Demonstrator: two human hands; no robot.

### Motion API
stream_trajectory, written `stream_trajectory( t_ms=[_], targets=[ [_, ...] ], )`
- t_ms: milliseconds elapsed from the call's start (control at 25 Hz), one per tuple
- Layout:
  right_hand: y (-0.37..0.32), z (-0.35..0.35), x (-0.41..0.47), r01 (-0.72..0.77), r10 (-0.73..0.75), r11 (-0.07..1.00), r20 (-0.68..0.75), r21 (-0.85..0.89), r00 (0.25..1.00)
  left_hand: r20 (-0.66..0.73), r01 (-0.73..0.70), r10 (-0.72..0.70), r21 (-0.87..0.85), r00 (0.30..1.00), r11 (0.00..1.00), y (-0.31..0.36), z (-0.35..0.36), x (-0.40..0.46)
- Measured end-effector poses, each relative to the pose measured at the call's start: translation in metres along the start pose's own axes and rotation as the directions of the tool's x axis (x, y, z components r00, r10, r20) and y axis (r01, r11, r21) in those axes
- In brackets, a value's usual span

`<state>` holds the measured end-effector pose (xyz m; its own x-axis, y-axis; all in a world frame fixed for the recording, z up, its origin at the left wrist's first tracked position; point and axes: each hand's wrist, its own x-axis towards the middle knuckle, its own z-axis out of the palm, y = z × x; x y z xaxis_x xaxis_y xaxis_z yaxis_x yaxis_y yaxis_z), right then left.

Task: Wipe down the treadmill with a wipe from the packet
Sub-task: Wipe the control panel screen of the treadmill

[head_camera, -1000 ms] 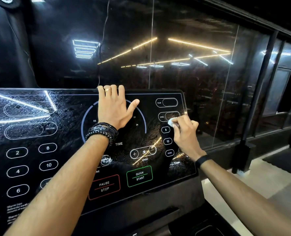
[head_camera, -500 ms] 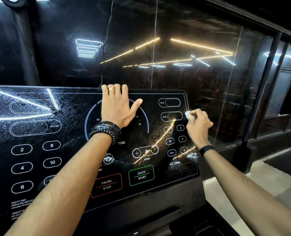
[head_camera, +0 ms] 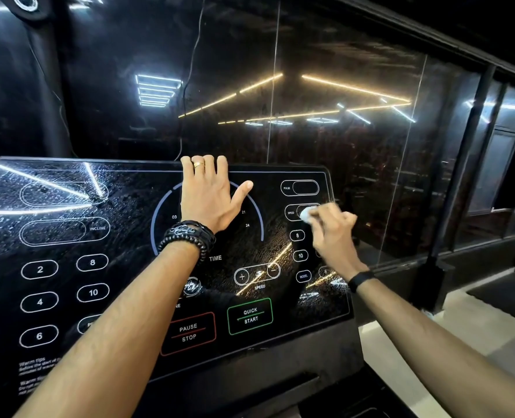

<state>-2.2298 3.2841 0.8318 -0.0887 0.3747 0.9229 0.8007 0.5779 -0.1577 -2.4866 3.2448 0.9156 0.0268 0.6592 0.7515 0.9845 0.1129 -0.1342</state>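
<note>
**gymrat_42:** ok what's going on with the treadmill console [head_camera: 123, 245] here? Looks soaked.

**wipe_it_down:** yeah, the glossy black panel is speckled with droplets and smears, heaviest on the left half around the INCLINE readout [head_camera: 66, 230] and the number buttons. Ceiling light strips reflect right across it.

**gymrat_42:** where's the wipe?

**wipe_it_down:** small white wad [head_camera: 306, 213], bunched up in the right hand [head_camera: 331, 233]. Fingers are curled and pinching it, and it's pressed on the panel at the SPEED readout [head_camera: 303, 212], upper right, just under the PULSE readout [head_camera: 300, 187]. Hand looks a bit motion-blurred. Only a bit of the wipe pokes out past the fingertips, the rest is hidden in the grip.

**gymrat_42:** and the other hand?

**wipe_it_down:** left hand [head_camera: 209, 200] is flat on the top middle of the console, over the TIME dial arc. Four fingers pressed together reaching up to the top edge, thumb spread out to the right. Gold ring [head_camera: 198, 165] on one finger, stack of black bracelets [head_camera: 188, 236] at the wrist. Holding nothing.

**gymrat_42:** anything else in shot?

**wipe_it_down:** black band [head_camera: 361, 280] on the right wrist, red PAUSE/STOP button [head_camera: 188, 332] and green QUICK START button [head_camera: 250, 315] low on the panel, and a dark glass wall [head_camera: 340, 131] behind the console. Can't see the packet.
</note>
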Motion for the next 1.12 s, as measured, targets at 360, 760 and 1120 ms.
stream_trajectory(
  t_ms=[360, 760, 1120],
  targets=[
    [-0.042, 0.010, 0.009, 0.018, -0.018, 1.000, -0.038, 0.001, 0.999, -0.004, -0.016, 0.016, -0.017, 1.000, 1.000, -0.002, 0.000, 0.000],
    [-0.075, 0.032, 0.016, 0.247, -0.246, 0.968, 0.044, -0.035, 0.968, -0.036, -0.027, 0.026, -0.011, 0.999, 1.000, -0.002, 0.000, -0.001],
    [-0.088, 0.040, 0.033, 0.353, -0.354, 0.935, 0.057, 0.013, 0.934, -0.065, -0.042, 0.042, -0.001, 0.997, 0.999, -0.003, -0.001, 0.000]
  ],
)
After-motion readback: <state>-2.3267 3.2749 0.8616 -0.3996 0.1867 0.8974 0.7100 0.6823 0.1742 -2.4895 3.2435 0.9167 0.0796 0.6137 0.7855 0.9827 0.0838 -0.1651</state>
